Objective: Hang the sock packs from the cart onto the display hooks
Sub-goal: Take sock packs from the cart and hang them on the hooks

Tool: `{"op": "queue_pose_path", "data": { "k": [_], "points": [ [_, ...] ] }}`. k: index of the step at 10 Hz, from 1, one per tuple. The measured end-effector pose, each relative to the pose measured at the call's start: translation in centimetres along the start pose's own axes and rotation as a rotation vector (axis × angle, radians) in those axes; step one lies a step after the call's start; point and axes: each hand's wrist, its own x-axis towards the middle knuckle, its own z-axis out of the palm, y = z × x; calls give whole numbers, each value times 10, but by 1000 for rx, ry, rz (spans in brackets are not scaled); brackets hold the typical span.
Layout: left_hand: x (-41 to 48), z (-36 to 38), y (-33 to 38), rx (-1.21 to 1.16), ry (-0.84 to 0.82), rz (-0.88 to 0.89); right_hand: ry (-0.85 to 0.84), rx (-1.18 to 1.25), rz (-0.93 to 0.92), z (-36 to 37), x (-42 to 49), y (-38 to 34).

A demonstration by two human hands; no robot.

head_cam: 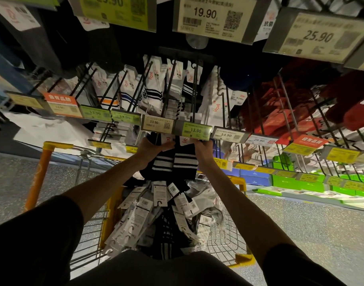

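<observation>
Both my hands hold a bunch of black sock packs with white stripes point(174, 164) up under the row of price tags. My left hand point(151, 150) grips the bunch's left side near its white card header. On the right side, my right hand point(203, 151) grips it just below the green 13.90 tag point(195, 131). Black display hooks point(194, 93) run back above the tags, with white striped sock packs point(156, 89) hanging on them. Below my arms the yellow wire cart point(113, 213) holds a heap of more sock packs point(156, 215).
Large price tags hang overhead, 19.90 point(214, 15) and 25.90 point(319, 36). Red sock packs point(280, 112) fill the hooks to the right. Green and blue boxes point(290, 180) line a lower shelf at right. Speckled floor point(300, 234) lies on both sides of the cart.
</observation>
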Motion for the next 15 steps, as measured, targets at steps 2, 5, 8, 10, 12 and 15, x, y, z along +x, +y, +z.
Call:
{"op": "queue_pose_path", "data": {
  "k": [2,5,8,10,12,15],
  "points": [
    [3,-11,-11,35,86,-91,-64,-232,260,-8,24,0],
    [-30,0,-8,-29,2,-108,-94,-104,239,1,-22,10],
    [-43,12,-13,-15,-108,-167,-210,-188,191,-13,-80,45],
    [-50,-3,-13,-77,-85,-155,-135,-73,221,-30,-86,45],
    [-57,-8,-7,-54,-97,-163,-183,-154,94,-47,-89,44],
    [-49,-8,-2,-94,-128,-140,-146,-72,19,-36,-65,34]
  ]
}}
